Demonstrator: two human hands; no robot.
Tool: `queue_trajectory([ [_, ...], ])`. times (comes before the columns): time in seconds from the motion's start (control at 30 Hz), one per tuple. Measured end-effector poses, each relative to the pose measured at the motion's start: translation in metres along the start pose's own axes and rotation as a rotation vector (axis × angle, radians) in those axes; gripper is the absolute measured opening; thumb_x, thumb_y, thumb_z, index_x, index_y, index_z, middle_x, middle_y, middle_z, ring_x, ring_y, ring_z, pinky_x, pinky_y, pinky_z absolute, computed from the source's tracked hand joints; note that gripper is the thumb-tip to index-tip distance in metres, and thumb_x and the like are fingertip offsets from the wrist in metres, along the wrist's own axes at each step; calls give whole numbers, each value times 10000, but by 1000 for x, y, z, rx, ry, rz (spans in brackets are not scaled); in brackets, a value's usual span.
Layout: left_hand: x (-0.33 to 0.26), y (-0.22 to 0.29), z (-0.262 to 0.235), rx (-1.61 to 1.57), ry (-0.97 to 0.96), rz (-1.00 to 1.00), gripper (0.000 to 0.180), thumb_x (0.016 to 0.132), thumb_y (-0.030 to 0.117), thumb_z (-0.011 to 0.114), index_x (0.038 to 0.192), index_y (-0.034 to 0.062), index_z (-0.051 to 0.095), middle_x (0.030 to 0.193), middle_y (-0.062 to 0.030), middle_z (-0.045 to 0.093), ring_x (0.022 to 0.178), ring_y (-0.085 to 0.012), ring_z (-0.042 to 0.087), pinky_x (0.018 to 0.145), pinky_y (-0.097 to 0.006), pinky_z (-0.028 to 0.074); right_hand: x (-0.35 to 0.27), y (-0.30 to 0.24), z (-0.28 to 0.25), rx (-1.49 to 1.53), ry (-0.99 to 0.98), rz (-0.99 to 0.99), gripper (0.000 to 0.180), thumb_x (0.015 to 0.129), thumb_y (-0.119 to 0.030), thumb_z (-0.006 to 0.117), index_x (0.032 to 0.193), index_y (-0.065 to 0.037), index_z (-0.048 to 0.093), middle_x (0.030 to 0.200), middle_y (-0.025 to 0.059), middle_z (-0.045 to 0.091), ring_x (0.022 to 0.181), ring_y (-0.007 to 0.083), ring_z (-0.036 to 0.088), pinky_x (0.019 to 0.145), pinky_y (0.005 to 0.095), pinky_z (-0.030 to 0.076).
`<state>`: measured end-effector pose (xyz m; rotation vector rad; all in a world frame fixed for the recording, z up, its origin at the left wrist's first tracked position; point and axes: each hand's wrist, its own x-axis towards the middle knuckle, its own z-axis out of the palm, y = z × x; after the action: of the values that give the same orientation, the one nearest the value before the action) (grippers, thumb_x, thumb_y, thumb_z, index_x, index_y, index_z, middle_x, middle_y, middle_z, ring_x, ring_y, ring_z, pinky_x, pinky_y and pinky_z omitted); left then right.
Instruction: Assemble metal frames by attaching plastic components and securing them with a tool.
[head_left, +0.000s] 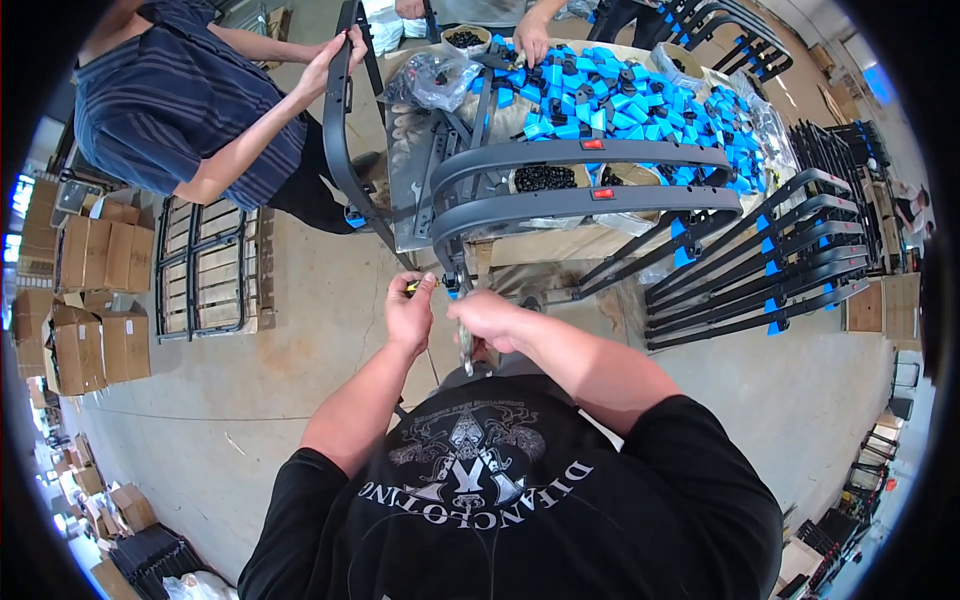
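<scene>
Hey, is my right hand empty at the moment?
No, your right hand is closed around a grey metal tool, part of which sticks out below the fingers.

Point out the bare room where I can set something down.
Bare floor lies between the slatted pallet and the left hand; another patch lies between the right sleeve and the dark frames standing at right. The table is crowded with blue pieces and curved bars.

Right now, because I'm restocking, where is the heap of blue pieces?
In the head view, the heap of blue pieces lies right of centre near the top, just beyond the two red-marked curved bars.
</scene>
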<state>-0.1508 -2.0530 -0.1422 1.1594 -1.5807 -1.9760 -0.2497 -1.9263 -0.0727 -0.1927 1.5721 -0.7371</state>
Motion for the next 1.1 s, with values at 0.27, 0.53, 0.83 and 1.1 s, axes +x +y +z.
queue_trajectory([
  [0.27, 5, -8, 3, 23, 28, 18, 181, 957, 206, 728, 996, 132, 566, 617, 45, 470, 435, -48, 338, 378, -245, 256, 34, 29, 5, -215, 486, -279, 259, 902, -165, 518, 851, 73, 607, 795, 197, 666, 610, 339, 671, 491, 507, 530],
  [0.53, -4, 7, 20, -39, -20, -38, 162, 949, 179, 734, 981, 106, 593, 714, 32, 538, 572, -61, 408, 494, -253, 325, 48, 55, 0, -575, 693, -293, 376, 928, -208, 525, 1118, 108, 596, 1015, 344, 680, 884, 401, 736, 724, 447, 588],
  [0.83, 9, 9, 20, 39, -19, 28, 181, 952, 212, 733, 964, 116, 579, 662, 31, 509, 482, -52, 377, 412, -261, 280, 52, 61, 1, -311, 467, -344, 394, 892, -234, 565, 1059, 123, 571, 875, 210, 681, 583, 282, 652, 460, 423, 505],
  [1.1, -3, 16, 12, -31, 45, -24, 133, 925, 144, 739, 940, 75, 626, 806, 11, 607, 704, -71, 474, 624, -255, 400, 12, 42, 18, 25, 199, -148, 526, 873, -276, 600, 1198, 130, 515, 1042, 311, 658, 913, 383, 697, 765, 442, 550],
])
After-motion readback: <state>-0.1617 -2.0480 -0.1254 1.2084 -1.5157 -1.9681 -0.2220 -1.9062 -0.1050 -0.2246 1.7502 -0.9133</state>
